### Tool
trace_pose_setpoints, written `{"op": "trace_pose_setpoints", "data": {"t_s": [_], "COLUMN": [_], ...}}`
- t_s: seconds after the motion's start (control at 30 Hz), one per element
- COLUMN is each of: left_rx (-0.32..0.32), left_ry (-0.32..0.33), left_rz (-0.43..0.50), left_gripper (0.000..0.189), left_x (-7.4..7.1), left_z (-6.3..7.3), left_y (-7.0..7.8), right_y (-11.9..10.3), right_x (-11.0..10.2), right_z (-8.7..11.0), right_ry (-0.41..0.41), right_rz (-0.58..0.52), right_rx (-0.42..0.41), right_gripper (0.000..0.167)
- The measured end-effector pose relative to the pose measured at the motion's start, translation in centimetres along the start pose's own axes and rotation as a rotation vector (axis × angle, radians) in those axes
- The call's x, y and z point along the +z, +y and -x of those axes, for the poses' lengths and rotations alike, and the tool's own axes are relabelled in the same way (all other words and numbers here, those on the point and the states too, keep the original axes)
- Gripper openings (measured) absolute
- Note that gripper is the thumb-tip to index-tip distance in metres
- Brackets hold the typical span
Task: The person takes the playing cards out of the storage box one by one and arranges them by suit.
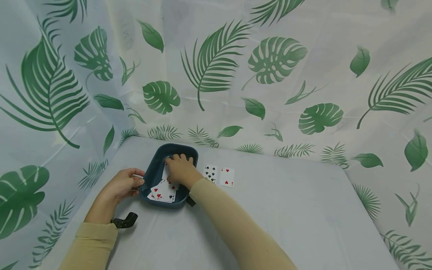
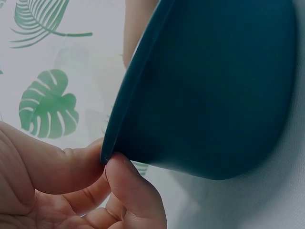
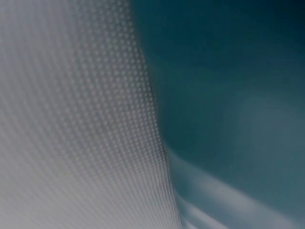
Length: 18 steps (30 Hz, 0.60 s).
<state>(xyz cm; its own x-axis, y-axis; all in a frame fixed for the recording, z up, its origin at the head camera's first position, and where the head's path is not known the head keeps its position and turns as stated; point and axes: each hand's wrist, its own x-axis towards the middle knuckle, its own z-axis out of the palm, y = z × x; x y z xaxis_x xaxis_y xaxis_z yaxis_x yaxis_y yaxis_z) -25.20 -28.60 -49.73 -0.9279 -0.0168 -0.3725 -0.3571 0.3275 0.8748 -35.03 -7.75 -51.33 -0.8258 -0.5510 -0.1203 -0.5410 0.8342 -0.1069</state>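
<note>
A dark blue plastic basin [image 1: 152, 180] stands toward the left of the table, with several playing cards [image 1: 163, 192] lying inside. My left hand [image 1: 123, 183] is at its left side; in the left wrist view, thumb and forefinger pinch the basin's rim [image 2: 110, 129]. Over the basin's far right part reaches my right hand [image 1: 182, 168], fingers bent down inside and above a white card [image 1: 165, 172]. I cannot tell whether those fingers grip a card. The right wrist view shows only the basin's outer wall [image 3: 228, 95] and the tablecloth [image 3: 76, 119], close and blurred.
Right of the basin, a seven of spades [image 1: 210, 173] and a two of hearts [image 1: 227, 177] lie face up side by side. White cloth covers the table [image 1: 303, 210]. A leaf-patterned curtain [image 1: 236, 75] closes off the back and sides. A black wrist mount [image 1: 126, 220] sticks out at my left wrist.
</note>
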Motion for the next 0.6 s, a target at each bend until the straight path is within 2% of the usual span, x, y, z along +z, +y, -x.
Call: {"op": "trace_pose_setpoints", "data": {"t_s": [0.17, 0.6], "left_rx": [-0.005, -0.004], "left_ry": [0.005, 0.007], "left_rz": [0.003, 0.003], "left_gripper": [0.037, 0.037], "left_x": [0.13, 0.21], "left_z": [-0.03, -0.12], "left_y": [0.02, 0.01], "right_y": [0.03, 0.28], "right_x": [-0.12, -0.82], "right_z": [0.14, 0.72], "right_ry": [0.013, 0.111], "right_rz": [-0.004, -0.063], "right_rx": [-0.001, -0.053], "right_gripper": [0.078, 0.078]}}
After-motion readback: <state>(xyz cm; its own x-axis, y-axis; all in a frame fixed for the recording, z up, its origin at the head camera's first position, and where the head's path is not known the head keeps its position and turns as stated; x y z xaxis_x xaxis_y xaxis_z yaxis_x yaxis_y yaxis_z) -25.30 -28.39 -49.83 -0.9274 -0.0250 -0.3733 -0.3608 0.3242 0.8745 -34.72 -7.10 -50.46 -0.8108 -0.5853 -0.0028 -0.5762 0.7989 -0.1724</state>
